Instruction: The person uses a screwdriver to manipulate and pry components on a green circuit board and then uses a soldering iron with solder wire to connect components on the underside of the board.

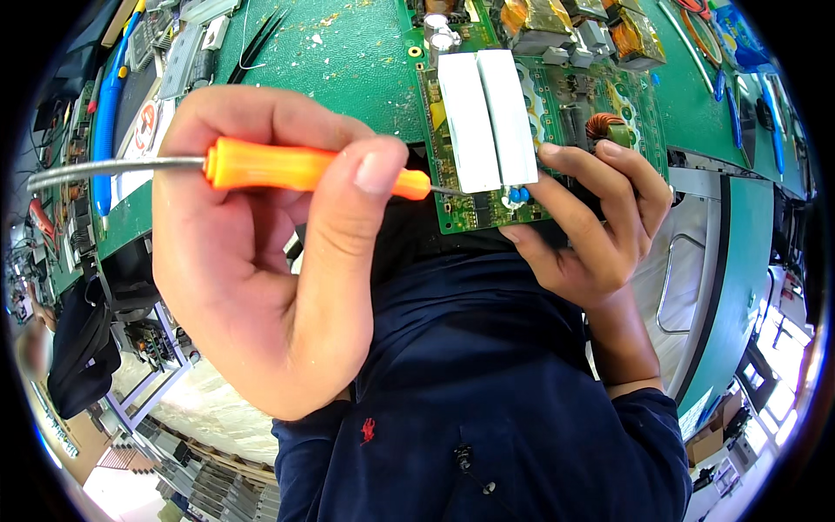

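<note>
My left hand (248, 296) is closed round an orange-handled tool (270, 170) with a grey cord-like length out of its left end; its thin tip reaches the lower part of a green circuit board (452, 213), though I cannot tell whether it touches. The board carries two white blocks (465, 122), small blue parts (518, 196) near the tip, a copper coil (603, 126) and tape-wrapped components (637, 39). My right hand (600, 226) grips the board's lower right part, fingers curled over it beside the white blocks.
The green bench (322, 70) holds black tweezers (257, 45), blue tools (108, 130) at left, and blue pens (770, 122) at right. A dark draped item (83, 348) hangs at left, near another person (36, 339) at the rim. A green surface (726, 296) runs down the right.
</note>
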`<state>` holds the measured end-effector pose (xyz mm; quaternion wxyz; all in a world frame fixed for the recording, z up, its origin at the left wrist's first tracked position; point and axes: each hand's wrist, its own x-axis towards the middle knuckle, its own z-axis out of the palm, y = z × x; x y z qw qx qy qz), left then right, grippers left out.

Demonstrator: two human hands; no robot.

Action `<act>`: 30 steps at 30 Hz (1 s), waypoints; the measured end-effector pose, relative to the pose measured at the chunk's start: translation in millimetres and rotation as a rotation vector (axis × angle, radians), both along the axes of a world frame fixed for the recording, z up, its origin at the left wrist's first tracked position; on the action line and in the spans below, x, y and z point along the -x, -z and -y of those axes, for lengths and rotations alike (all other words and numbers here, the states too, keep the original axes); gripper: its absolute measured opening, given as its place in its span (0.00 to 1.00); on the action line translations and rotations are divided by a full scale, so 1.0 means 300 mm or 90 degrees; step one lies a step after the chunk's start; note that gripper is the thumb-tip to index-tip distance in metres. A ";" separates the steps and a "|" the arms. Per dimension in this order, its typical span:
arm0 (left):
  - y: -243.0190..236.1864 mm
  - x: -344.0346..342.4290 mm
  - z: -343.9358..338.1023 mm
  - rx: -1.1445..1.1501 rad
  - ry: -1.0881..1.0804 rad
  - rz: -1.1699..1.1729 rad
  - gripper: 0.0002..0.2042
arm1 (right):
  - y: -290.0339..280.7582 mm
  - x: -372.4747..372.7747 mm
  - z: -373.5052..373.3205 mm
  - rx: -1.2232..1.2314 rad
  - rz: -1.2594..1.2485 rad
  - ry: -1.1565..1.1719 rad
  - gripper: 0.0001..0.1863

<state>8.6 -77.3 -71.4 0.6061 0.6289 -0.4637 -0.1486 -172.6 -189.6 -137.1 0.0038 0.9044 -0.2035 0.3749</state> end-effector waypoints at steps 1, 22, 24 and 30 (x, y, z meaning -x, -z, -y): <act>0.003 -0.002 -0.003 0.004 0.017 -0.002 0.09 | 0.001 0.002 0.001 0.001 -0.002 0.000 0.16; 0.119 0.020 -0.129 0.131 -0.011 -0.066 0.13 | -0.090 0.017 -0.025 -0.094 -0.082 -0.038 0.28; 0.146 0.015 -0.142 0.159 -0.047 -0.063 0.13 | -0.121 0.001 -0.045 -0.098 -0.088 -0.040 0.29; 0.205 0.013 -0.176 0.195 -0.035 -0.035 0.14 | -0.136 -0.072 -0.060 -0.096 -0.130 -0.040 0.31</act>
